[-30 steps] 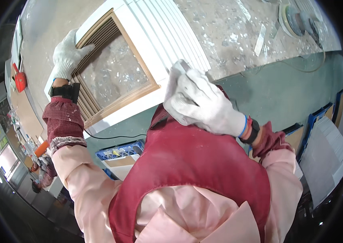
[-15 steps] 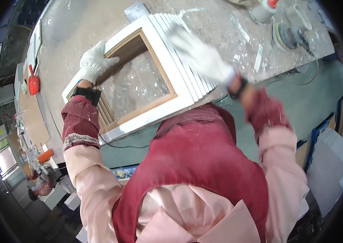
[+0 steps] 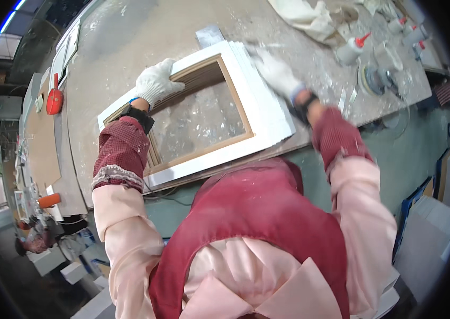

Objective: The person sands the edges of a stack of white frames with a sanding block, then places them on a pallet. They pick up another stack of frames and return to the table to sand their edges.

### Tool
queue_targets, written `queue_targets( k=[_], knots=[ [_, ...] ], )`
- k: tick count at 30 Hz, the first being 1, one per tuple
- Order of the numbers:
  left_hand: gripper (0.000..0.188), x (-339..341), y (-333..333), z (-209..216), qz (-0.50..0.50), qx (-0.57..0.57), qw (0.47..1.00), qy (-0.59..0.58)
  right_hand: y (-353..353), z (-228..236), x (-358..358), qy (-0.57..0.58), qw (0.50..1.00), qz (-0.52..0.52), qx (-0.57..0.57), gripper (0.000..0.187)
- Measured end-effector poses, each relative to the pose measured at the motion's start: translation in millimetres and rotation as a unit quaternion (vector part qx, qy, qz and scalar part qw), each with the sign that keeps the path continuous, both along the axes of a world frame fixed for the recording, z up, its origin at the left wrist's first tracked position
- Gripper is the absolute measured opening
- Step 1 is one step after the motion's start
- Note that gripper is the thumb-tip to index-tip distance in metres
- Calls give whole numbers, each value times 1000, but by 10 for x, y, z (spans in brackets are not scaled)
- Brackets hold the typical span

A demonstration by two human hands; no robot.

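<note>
A stack of white rectangular frames [image 3: 267,125] with bare wood-coloured inner edges lies on the worktable, at its near edge. My left hand [image 3: 156,82], in a white knit glove, is closed around the far left side of the stack, its thumb reaching into the opening. Beside the right outer side of the stack is my gloved right hand [image 3: 275,72], blurred by motion, its fingers seeming stretched out along the frames' edges. It appears to hold nothing; whether it touches them is unclear. A small grey metal plate [image 3: 209,36] lies at the stack's far corner.
On the stained worktable [image 3: 129,37], a round sander [image 3: 372,80] stands at the right with a grey red-tipped bottle [image 3: 350,51] and a crumpled cloth [image 3: 310,21]. A red tool [image 3: 55,100] lies at the left. White panels [image 3: 429,228] lean at lower right.
The frames' edges, fanned out at the right before, now sit closer together. My right hand has swept along that side; my left hand keeps its hold. The whole view has shifted somewhat.
</note>
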State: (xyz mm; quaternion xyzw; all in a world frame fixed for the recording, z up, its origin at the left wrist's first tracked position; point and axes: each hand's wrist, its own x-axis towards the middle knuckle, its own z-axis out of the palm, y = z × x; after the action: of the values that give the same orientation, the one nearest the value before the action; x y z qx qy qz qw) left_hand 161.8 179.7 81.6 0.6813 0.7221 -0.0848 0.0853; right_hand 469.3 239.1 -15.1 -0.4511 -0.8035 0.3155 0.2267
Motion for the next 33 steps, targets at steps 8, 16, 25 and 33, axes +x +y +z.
queue_targets(
  k=[8, 16, 25, 33],
  knots=[
    [92, -729, -623, 397, 54, 28, 991, -122, -2243, 284, 941, -44, 993, 105, -11, 50],
    [84, -2454, -1736, 67, 258, 81, 885, -378, -655, 627, 1222, -43, 968, -121, 215, 33],
    [48, -2465, -2242, -586, 391, -55, 645, -654, -270, 139, 511, -248, 941, 145, 180, 25],
    [49, -1983, -1866, -462, 470, -24, 471, -746, -155, -11, -126, -201, 965, -143, -92, 51]
  ],
)
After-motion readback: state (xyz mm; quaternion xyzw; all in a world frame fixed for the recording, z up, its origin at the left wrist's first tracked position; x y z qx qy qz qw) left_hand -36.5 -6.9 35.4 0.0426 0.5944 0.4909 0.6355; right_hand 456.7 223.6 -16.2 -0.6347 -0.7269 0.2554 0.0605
